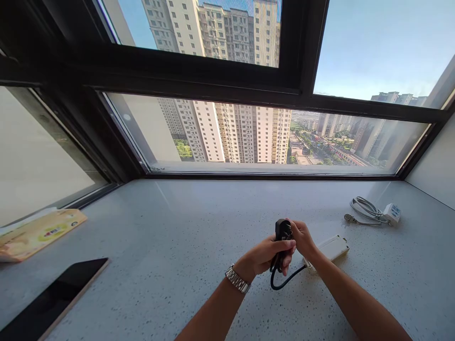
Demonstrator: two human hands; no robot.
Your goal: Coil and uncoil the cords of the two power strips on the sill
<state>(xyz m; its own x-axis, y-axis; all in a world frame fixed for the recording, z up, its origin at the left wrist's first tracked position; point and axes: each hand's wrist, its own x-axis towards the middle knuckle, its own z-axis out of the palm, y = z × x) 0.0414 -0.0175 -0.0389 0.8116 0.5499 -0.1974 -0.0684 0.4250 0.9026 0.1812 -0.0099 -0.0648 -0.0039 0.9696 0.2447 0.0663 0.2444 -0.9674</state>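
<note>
A black power cord (pixel 284 279) is bunched in my left hand (pixel 266 253), whose fingers are wrapped round it with the thumb on top. The cord's black plug (pixel 281 228) sticks up above that hand. My right hand (pixel 301 237) is closed at the plug's right side, with its fingertips against the bundle; what exactly they pinch is partly hidden. From the bundle the cord loops down and runs right to a white power strip (pixel 332 248), which lies on the counter partly behind my right forearm. A metal watch (pixel 237 279) is on my left wrist.
The speckled pale counter (pixel 185 227) ends at a dark window frame (pixel 270 176). A white cord with a small white socket block (pixel 392 214) lies at the back right. At left are a yellow tissue pack (pixel 42 232) and a dark tablet (pixel 57 300).
</note>
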